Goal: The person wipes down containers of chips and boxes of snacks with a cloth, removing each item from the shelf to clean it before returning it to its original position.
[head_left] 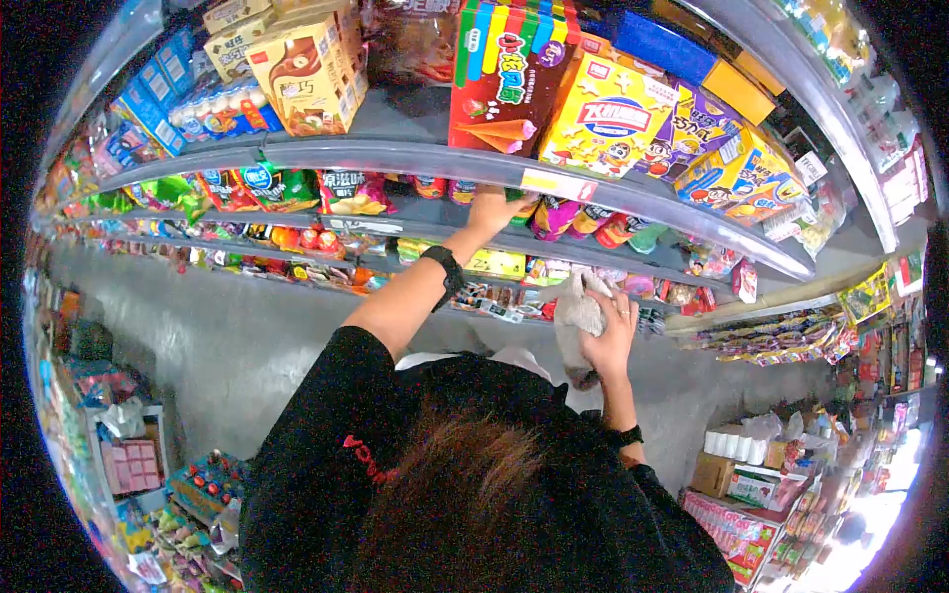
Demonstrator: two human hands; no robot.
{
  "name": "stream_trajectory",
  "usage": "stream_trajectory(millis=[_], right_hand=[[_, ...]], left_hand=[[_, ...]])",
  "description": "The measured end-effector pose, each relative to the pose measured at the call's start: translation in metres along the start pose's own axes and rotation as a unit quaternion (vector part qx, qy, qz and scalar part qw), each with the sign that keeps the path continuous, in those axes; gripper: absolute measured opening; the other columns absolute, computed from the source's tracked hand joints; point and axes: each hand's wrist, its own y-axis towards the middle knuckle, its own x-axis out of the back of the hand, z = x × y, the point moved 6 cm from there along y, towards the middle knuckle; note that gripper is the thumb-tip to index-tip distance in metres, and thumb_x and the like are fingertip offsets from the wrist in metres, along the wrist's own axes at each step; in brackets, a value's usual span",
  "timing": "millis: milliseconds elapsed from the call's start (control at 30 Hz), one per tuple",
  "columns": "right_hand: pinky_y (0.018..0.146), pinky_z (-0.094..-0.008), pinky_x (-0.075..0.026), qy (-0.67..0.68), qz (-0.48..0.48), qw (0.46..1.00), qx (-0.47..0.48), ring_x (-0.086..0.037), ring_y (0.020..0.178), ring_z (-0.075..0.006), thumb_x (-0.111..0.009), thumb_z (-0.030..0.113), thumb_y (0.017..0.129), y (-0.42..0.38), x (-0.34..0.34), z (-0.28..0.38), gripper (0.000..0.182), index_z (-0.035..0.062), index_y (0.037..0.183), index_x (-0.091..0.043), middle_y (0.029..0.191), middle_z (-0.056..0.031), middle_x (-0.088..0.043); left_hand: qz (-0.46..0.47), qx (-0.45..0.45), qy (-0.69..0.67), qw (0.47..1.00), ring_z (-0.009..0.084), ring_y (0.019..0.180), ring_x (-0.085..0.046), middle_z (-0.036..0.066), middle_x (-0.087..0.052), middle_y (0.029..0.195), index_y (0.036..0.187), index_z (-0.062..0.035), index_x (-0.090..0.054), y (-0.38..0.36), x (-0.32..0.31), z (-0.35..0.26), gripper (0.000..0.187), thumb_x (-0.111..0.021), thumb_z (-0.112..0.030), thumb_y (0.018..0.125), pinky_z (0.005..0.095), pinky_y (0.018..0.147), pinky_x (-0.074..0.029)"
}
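Observation:
My left hand [491, 212] reaches into the shelf level below the upper shelf edge [395, 156]. Its fingers are at a green item [521, 210] among snack packs and canisters, partly hidden by the shelf edge; whether they grip it cannot be made out. A grey-beige cloth [576, 326] hangs bunched in my right hand [613, 331], in front of the lower shelves. Purple packs [554, 217] stand just right of my left hand. Above it on the upper shelf are a red-brown box [509, 84] and a yellow box [605, 114].
Brown chocolate boxes [306, 74] stand at the upper left. Green and red snack bags [272, 186] fill the shelf left of my left arm. Grey floor [267, 336] lies behind the shelving. Stacked goods [756, 484] and a crate [133, 460] stand at the lower right and left.

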Motion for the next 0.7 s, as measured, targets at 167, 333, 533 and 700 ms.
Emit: stream_trajectory(millis=[167,333,533,700], right_hand=[[0.095,-0.0438,-0.035,0.006,-0.005,1.0,0.002,-0.043,0.107,-0.0347,-0.067,0.012,0.051,0.011,0.024,-0.024,0.055,0.0179,0.106,-0.062,0.111,-0.0123,-0.05],[0.093,-0.0433,-0.037,-0.025,-0.018,0.999,0.009,-0.045,0.103,-0.0338,-0.07,0.012,0.05,0.008,0.051,-0.05,0.055,0.0177,0.104,-0.062,0.108,-0.0105,-0.051],[0.093,-0.0432,-0.037,-0.016,-0.005,1.0,0.007,-0.045,0.103,-0.0337,-0.068,0.01,0.052,0.01,0.054,-0.075,0.052,0.0168,0.103,-0.063,0.108,-0.0101,-0.052],[0.092,-0.0429,-0.037,-0.013,0.013,1.0,0.021,-0.046,0.102,-0.0332,-0.07,0.012,0.051,0.012,0.041,-0.079,0.052,0.0176,0.102,-0.063,0.109,-0.009,-0.052]], left_hand=[[0.13,0.063,0.027,0.989,0.0349,0.124,-0.037,0.021,-0.041,0.134,0.132,-0.005,-0.038,0.004,0.005,-0.026,0.081,-0.064,-0.056,0.075,0.0387,0.104,-0.029],[0.176,0.066,0.014,0.982,0.0329,0.129,-0.032,0.016,-0.039,0.137,0.134,-0.0071,-0.036,0.005,0.006,-0.031,0.08,-0.055,-0.061,0.078,0.0422,0.108,-0.021],[0.096,-0.089,0.077,0.988,0.0331,0.105,-0.054,0.015,-0.059,0.11,0.115,-0.0102,-0.056,0.013,0.015,-0.006,0.046,-0.065,-0.039,0.08,0.0422,0.089,-0.041],[0.155,-0.056,0.077,0.983,0.0326,0.107,-0.054,0.015,-0.059,0.11,0.116,-0.0119,-0.056,0.014,0.015,-0.007,0.043,-0.061,-0.038,0.082,0.0424,0.091,-0.04]])
